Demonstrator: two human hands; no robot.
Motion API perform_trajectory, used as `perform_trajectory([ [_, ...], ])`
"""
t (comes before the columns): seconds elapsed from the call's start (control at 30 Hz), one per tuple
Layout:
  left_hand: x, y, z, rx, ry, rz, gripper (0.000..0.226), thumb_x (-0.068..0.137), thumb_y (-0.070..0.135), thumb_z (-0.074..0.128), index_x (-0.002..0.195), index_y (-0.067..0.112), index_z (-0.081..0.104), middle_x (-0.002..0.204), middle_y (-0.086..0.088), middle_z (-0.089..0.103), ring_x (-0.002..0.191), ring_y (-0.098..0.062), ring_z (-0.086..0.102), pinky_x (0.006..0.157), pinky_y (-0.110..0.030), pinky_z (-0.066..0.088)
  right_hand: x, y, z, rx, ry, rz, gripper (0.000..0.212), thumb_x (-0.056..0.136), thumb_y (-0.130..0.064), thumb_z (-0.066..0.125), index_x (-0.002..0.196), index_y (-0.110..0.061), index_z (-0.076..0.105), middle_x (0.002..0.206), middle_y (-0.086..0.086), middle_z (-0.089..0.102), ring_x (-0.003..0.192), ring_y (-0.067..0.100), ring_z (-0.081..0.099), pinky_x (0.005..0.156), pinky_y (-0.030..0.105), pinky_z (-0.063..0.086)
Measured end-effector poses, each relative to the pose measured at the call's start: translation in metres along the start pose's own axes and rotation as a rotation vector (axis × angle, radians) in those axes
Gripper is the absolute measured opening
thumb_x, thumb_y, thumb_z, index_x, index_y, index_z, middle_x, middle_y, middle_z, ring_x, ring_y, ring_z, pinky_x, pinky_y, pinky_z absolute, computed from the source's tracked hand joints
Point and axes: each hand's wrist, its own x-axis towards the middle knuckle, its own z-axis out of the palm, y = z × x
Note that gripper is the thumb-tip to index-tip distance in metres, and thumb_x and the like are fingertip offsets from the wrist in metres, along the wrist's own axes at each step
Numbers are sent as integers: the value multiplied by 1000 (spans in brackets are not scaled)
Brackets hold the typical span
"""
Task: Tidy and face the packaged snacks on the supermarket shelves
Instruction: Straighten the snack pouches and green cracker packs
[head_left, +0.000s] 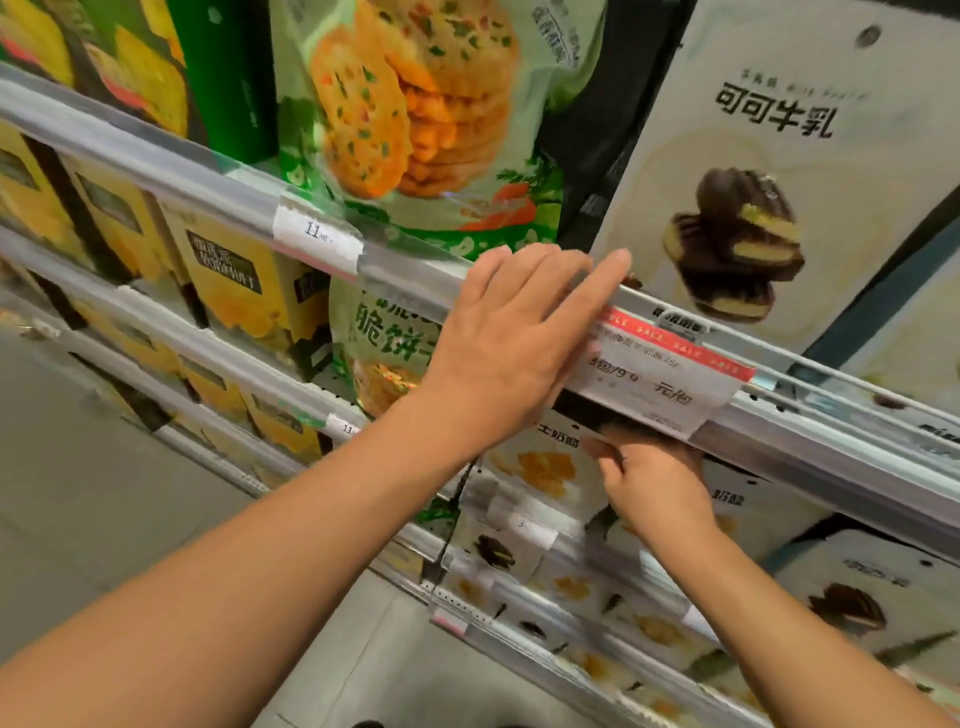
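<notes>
My left hand (511, 332) lies flat with fingers apart on the metal shelf rail (810, 447), beside a sale price tag (670, 374). My right hand (657, 480) reaches under that rail, fingers curled on the top of a white cheese snack bag (540, 467) on the shelf below; its fingertips are hidden in shadow. Above the rail stand a green vegetable cracker bag (415, 119) and a white cocoa milk pie bag (769, 171).
Yellow snack boxes (228, 280) fill the lower shelves at left. Another green cracker bag (384, 353) stands behind my left wrist. More white pie bags (852, 597) sit at lower right. Grey floor (104, 493) lies at lower left.
</notes>
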Motion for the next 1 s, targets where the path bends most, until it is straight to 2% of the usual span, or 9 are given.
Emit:
perform_trajectory([
  [0.1, 0, -5, 0, -6, -2, 10, 44, 93, 29, 62, 129, 4, 61, 122, -16, 62, 114, -37, 54, 97, -50, 39, 2, -3, 2, 28, -12, 47, 28, 98, -38, 43, 100, -20, 65, 93, 6, 69, 84, 27, 60, 65, 28, 34],
  [0.2, 3, -6, 1, -41, 9, 0, 43, 94, 29, 60, 127, 2, 61, 122, -18, 61, 115, -36, 49, 97, -50, 38, 7, -3, -4, 32, -71, 79, 32, 100, -39, 40, 104, -21, 66, 94, 6, 69, 79, 25, 56, 67, 27, 35],
  [0.33, 4, -9, 5, -57, 9, -4, 44, 97, 31, 53, 129, 1, 59, 124, -19, 60, 118, -34, 45, 97, -50, 37, 9, 0, -10, 18, -173, 125, 31, 99, -31, 40, 78, -19, 59, 99, 7, 69, 73, 20, 47, 67, 26, 34],
  [0.47, 3, -4, 6, -65, -7, -28, 45, 96, 30, 51, 130, 1, 58, 126, -19, 59, 120, -34, 42, 100, -49, 35, 4, 0, -9, 3, -146, 59, 28, 100, -35, 41, 116, -25, 61, 105, 2, 68, 85, 21, 57, 69, 27, 39],
  [0.67, 2, 0, 6, -62, -20, -56, 46, 94, 28, 57, 132, 2, 56, 128, -19, 58, 122, -34, 42, 102, -50, 35, 9, -4, -12, 0, -217, 90, 42, 101, -50, 31, 116, -23, 59, 110, 3, 64, 95, 21, 57, 84, 26, 42],
  [0.73, 2, 0, 6, -69, -20, -55, 46, 93, 27, 58, 132, 3, 56, 128, -19, 58, 122, -34, 42, 102, -50, 35, 9, -5, -12, -13, -227, 88, 42, 101, -47, 31, 117, -20, 59, 107, 5, 64, 97, 25, 59, 81, 28, 43],
  [0.8, 2, -1, 5, -75, -16, -58, 46, 93, 27, 59, 132, 3, 57, 128, -19, 58, 123, -34, 42, 103, -50, 35, 7, -5, -12, -38, -213, 78, 38, 101, -44, 34, 108, -18, 62, 88, 0, 62, 86, 24, 58, 73, 29, 44],
  [0.9, 4, -3, 1, -88, -20, -57, 46, 93, 27, 59, 132, 3, 57, 128, -19, 58, 122, -35, 43, 103, -51, 35, -3, -4, -13, -1, -94, 73, 37, 98, -41, 41, 69, -20, 46, 62, -9, 42, 71, 23, 55, 61, 30, 35],
  [1.0, 3, -3, -2, -82, -25, -91, 47, 91, 27, 58, 133, 4, 56, 129, -19, 56, 125, -34, 40, 107, -52, 30, -24, -4, -13, 64, 223, -37, 26, 94, -39, 51, 74, -22, 50, 62, -12, 39, 69, 21, 49, 67, 33, 32],
])
